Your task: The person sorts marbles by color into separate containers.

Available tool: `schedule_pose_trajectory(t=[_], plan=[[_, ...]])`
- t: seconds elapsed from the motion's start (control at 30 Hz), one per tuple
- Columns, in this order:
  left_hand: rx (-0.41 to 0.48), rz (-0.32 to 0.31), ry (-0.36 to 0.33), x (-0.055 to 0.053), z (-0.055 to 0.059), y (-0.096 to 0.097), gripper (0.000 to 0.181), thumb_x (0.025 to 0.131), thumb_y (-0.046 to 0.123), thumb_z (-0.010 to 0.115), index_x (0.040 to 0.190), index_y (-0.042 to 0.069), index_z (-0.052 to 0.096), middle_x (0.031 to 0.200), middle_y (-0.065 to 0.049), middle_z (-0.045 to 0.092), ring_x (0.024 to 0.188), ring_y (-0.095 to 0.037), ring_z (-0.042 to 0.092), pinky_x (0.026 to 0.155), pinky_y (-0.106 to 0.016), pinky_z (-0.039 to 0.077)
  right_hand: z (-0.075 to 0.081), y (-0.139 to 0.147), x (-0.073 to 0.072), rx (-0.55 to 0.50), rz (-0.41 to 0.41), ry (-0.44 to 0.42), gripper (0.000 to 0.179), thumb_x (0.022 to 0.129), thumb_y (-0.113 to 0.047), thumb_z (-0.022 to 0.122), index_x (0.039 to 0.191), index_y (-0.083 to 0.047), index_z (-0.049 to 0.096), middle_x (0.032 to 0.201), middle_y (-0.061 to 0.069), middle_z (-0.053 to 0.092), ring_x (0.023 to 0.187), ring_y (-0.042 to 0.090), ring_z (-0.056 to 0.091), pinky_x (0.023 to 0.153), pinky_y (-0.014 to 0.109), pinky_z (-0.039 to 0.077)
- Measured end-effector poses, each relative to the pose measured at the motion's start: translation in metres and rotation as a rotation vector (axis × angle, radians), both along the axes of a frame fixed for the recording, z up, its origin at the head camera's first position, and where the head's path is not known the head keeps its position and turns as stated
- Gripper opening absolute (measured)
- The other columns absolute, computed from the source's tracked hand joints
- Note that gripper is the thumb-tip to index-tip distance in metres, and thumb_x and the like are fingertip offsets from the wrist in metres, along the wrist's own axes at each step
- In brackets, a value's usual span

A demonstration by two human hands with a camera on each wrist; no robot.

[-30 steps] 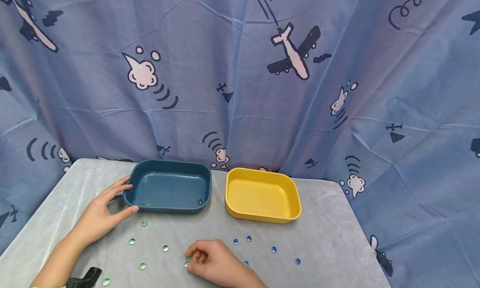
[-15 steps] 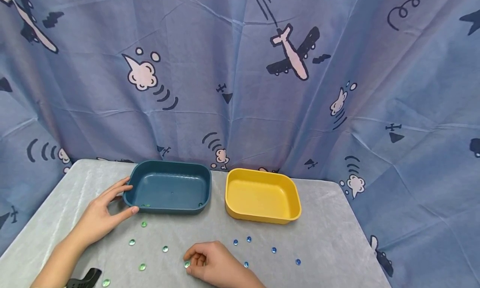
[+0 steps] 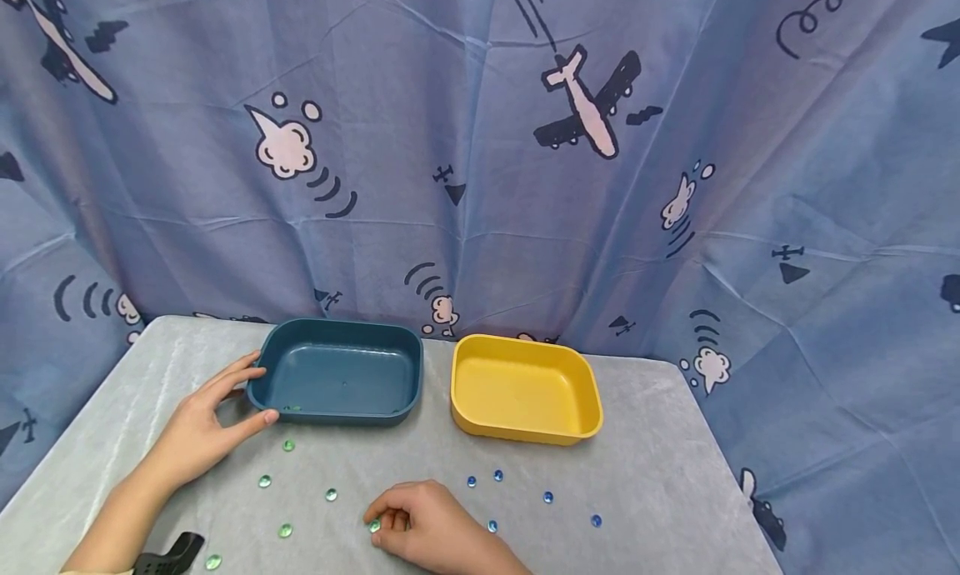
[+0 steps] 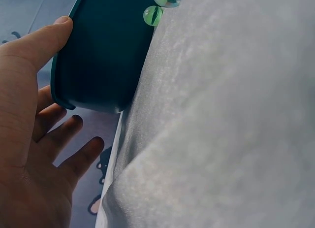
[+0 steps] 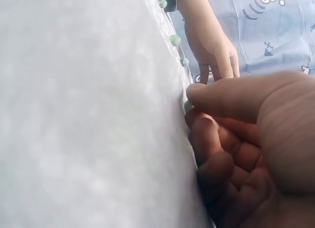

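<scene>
My left hand (image 3: 193, 433) spreads round the left end of a dark teal bin (image 3: 341, 367); its thumb touches the near corner and straight fingers lie along the side. In the left wrist view, the thumb (image 4: 54, 38) lies on the bin's rim while the other fingers stick out past its end. My right hand (image 3: 431, 521) is low over the cloth, its thumb and index fingertip pinching a green glass marble (image 3: 374, 526). The right wrist view shows this marble (image 5: 188, 106) between the two tips, the other fingers curled. Green marbles (image 3: 292, 408) show inside the teal bin.
Several green marbles (image 3: 285, 531) lie scattered on the grey cloth (image 3: 652, 458) left of my right hand. Several blue marbles (image 3: 548, 497) lie to its right. A yellow bin (image 3: 525, 387) stands beside the teal one. A patterned blue curtain (image 3: 420, 142) hangs behind.
My right hand has shifted slightly left, its index finger closing round the green marble. A marble in the teal bin has rolled toward the near wall. My left hand stays put.
</scene>
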State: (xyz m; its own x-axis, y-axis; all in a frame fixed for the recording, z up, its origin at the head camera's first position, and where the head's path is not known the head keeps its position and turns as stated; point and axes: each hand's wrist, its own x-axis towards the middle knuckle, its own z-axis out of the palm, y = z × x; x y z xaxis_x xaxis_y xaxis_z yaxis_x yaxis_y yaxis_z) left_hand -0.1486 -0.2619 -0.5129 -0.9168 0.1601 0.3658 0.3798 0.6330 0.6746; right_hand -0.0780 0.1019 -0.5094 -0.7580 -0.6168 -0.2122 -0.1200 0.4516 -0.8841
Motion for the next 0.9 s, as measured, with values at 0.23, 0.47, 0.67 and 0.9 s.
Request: schedule_pose_trajectory(t=[0.23,0.47,0.67,0.9], plan=[[0.0,-0.002,0.002,-0.0011,-0.0003,-0.0002,0.067,0.089,0.03,0.095,0.147,0.012,0.067,0.166,-0.008,0.051,0.127,0.017,0.045,0.098,0.0,0.04,-0.002,-0.0016,0.0007,-0.003,0.003,0.074,0.01,0.097,-0.01,0.084,0.103,-0.017,0.083,0.08,-0.018,0.064,0.072,-0.004,0.057,0.066,0.015,0.054],[0.009,-0.008,0.01,0.0002,-0.0005,-0.0002,0.066,0.089,0.029,0.095,0.146,0.011,0.067,0.165,-0.01,0.052,0.13,0.019,0.042,0.098,0.0,0.04,-0.0038,-0.0016,0.001,-0.011,0.008,0.07,0.01,0.097,-0.01,0.083,0.1,-0.018,0.081,0.078,-0.019,0.063,0.07,-0.004,0.057,0.064,0.015,0.054],[-0.012,0.01,-0.012,0.0017,-0.0017,-0.0001,0.066,0.091,0.034,0.093,0.147,0.01,0.066,0.167,-0.008,0.05,0.128,0.012,0.048,0.098,-0.001,0.04,-0.0043,-0.0014,0.0015,-0.001,-0.004,0.023,0.01,0.098,-0.012,0.083,0.097,-0.021,0.079,0.076,-0.016,0.064,0.068,-0.001,0.057,0.062,0.017,0.053],[-0.022,0.008,-0.012,0.0005,-0.0031,-0.0004,0.067,0.092,0.036,0.092,0.147,0.009,0.066,0.168,-0.009,0.049,0.128,0.013,0.048,0.098,-0.001,0.04,-0.0047,-0.0004,0.0018,-0.051,-0.022,0.039,0.007,0.099,-0.013,0.08,0.098,-0.019,0.077,0.076,-0.016,0.062,0.068,-0.001,0.056,0.062,0.016,0.052]])
